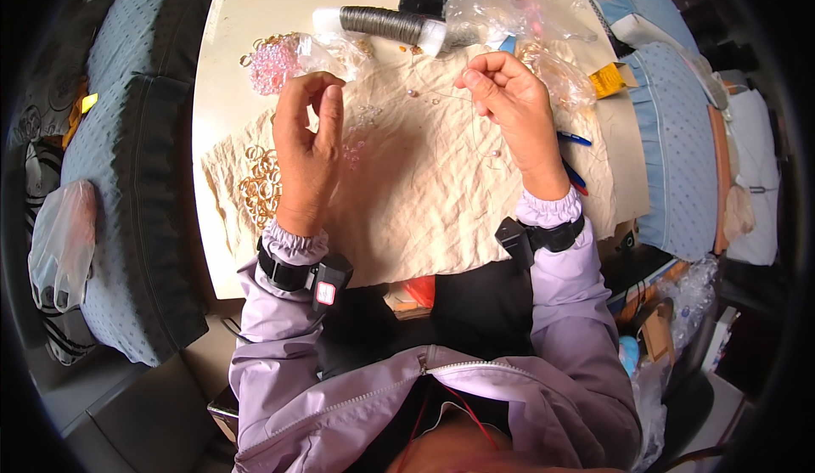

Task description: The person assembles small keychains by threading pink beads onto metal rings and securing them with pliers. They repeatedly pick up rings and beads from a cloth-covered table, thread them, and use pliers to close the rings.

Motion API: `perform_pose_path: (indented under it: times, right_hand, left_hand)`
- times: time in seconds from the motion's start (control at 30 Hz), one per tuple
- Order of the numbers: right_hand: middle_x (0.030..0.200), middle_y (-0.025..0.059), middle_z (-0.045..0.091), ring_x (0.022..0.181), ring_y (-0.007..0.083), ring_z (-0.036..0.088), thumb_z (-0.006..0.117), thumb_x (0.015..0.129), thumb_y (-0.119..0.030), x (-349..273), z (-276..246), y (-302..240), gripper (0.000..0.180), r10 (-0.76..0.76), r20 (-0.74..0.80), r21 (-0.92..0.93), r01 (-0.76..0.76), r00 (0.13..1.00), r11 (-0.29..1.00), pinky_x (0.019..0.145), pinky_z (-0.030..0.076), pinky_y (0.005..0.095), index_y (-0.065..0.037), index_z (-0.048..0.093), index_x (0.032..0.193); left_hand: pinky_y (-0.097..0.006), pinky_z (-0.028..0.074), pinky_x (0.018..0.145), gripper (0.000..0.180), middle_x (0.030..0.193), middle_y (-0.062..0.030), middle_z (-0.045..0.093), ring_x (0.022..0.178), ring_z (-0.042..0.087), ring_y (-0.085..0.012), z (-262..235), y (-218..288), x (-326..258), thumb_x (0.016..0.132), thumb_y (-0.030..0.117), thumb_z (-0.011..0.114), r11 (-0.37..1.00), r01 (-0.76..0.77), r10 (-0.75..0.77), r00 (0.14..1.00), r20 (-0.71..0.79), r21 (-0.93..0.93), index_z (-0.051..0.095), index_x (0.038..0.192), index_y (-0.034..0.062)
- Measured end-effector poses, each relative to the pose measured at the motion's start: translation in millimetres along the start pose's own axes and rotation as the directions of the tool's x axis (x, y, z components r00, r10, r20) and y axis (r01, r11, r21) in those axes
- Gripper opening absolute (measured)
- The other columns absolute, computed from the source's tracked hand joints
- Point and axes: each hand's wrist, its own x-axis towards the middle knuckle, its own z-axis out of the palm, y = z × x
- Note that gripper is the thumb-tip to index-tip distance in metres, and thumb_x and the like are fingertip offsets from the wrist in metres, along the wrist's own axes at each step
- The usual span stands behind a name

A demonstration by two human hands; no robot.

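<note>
My right hand [514, 104] is closed in a pinch on a thin wire [473, 125], over the right part of a cream cloth [407, 227]. One end of the wire trails down from the fingertips. My left hand [307, 137] is raised over the cloth's left side, its fingers curled toward the thumb; anything between the tips is too small to make out. Beside it lie a pile of gold rings [259, 186] and a few loose pink beads [353, 152]. Single pearly beads rest on the cloth, one between the hands [412, 93] and another below my right hand [496, 154].
Behind my left hand sits a heap of pink beads [272, 67]. A coil of grey wire [382, 23] lies at the back, near clear plastic bags [488, 6]. Right of my right wrist are blue tool handles [575, 138] and a yellow box [608, 81]. Blue-covered seats [675, 150] flank the table.
</note>
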Motion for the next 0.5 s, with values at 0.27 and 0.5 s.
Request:
perform_pose_path:
  times: [0.27,0.5]
  right_hand:
    - [0.112,0.0082,0.077,0.090,0.0080,0.067,0.070,0.109,-0.014,-24,-30,-19,0.014,-0.003,-0.007,0.084,0.004,1.000,0.996,0.076,0.049,0.0220,-0.004,0.068,0.119]
    - [0.112,0.0074,0.076,0.096,0.0103,0.069,0.070,0.110,-0.012,-19,5,-10,0.013,-0.100,-0.152,0.110,0.118,0.983,0.987,0.091,0.056,0.0260,-0.004,0.066,0.120]
  left_hand:
    - [-0.026,0.050,0.080,0.029,0.108,-0.0037,0.066,0.088,0.060,-0.0097,-27,8,1,0.103,-0.009,0.059,0.984,0.180,-0.176,0.974,0.144,-0.012,0.066,0.129,0.0026]
    - [-0.029,0.051,0.093,0.029,0.117,-0.0064,0.070,0.101,0.063,-0.0150,-63,14,-25,0.110,-0.008,0.050,0.961,0.234,-0.263,0.937,0.228,0.145,0.065,0.132,0.0007]
